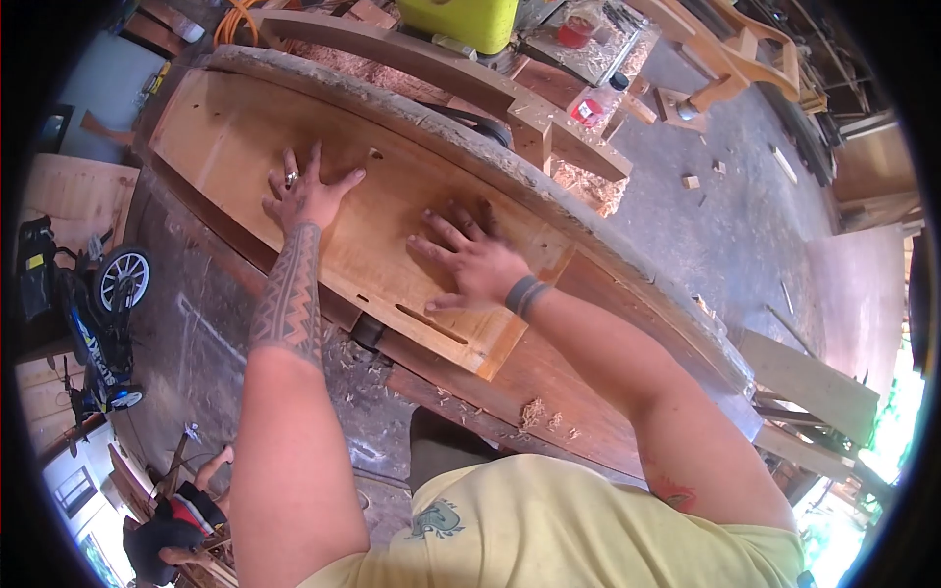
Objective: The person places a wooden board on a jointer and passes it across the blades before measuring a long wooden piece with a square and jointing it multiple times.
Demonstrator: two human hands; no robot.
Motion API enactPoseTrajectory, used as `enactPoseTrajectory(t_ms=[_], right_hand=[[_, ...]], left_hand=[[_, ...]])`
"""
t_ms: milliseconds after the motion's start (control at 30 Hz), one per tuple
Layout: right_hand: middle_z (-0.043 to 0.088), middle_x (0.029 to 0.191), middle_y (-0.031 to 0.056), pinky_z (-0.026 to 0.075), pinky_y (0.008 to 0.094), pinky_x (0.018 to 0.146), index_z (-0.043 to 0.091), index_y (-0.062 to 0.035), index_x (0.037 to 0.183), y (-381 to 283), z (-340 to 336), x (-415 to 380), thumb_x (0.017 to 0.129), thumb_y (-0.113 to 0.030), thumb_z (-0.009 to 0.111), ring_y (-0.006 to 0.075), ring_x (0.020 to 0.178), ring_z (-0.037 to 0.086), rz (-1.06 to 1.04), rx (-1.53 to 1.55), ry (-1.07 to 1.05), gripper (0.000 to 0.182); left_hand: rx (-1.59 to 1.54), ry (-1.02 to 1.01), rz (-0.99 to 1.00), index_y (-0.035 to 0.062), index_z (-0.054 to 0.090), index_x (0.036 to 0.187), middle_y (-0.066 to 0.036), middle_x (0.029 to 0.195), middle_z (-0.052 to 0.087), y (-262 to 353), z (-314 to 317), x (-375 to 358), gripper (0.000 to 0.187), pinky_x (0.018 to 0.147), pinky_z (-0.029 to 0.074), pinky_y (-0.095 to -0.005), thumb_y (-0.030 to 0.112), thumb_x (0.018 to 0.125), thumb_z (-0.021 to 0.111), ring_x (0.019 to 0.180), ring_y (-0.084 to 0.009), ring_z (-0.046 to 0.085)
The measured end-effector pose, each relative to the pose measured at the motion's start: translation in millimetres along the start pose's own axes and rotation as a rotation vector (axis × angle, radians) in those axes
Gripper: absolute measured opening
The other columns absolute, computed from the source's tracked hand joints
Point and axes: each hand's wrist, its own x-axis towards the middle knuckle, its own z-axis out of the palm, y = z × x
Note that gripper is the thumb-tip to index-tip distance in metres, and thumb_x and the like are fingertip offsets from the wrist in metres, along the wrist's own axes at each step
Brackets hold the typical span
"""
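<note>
A long pale wooden panel (382,230) lies across the workbench (588,323), with a narrow slot and small holes cut near its edges. Over the panel's left half, my left hand (309,198) is spread open, a ring on one finger. My right hand (475,260) is open too, fingers apart over the panel's right half, slightly blurred at the fingertips. Neither hand grips anything. The slot (431,323) runs along the near edge, below my right hand.
Behind the bench sit a curved wooden beam (392,59), a yellow-green container (461,22) and wood shavings (588,186). A wooden chair frame (750,54) stands at the back right. To the left is a small wheeled vehicle (98,314); another person (172,534) is at lower left.
</note>
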Motion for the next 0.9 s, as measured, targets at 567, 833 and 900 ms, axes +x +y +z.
enactPoseTrajectory(t_ms=[567,833,900], right_hand=[[0.025,0.185,0.0113,0.003,0.0752,0.135,0.036,-0.0336,0.176,-7,-4,32,0.09,-0.091,0.058,0.0442,0.17,0.021,0.004,-0.027,-0.016,0.105],[0.023,0.186,0.0129,0.001,0.0757,0.134,0.034,-0.0331,0.177,-8,0,50,0.09,-0.095,0.053,0.0466,0.17,0.018,-0.001,-0.021,-0.02,0.109],[0.023,0.186,0.0126,0.001,0.0754,0.134,0.034,-0.0333,0.177,-11,2,55,0.09,-0.095,0.053,0.0466,0.17,0.018,-0.002,-0.021,-0.009,0.109]], left_hand=[[-0.013,0.019,0.006,0.0444,0.022,0.179,-0.009,0.189,0.011,-19,-1,27,0.116,0.129,0.012,-0.0801,0.097,0.083,0.061,0.171,-0.0477,0.011],[-0.018,0.015,0.001,0.0448,0.021,0.179,-0.009,0.189,0.011,-30,-2,42,0.115,0.13,0.011,-0.0795,0.097,0.084,0.062,0.171,-0.0475,0.01],[-0.012,0.019,0.0,0.0447,0.022,0.179,-0.008,0.189,0.011,-33,-6,43,0.116,0.13,0.012,-0.0787,0.096,0.084,0.062,0.172,-0.0465,0.011]])
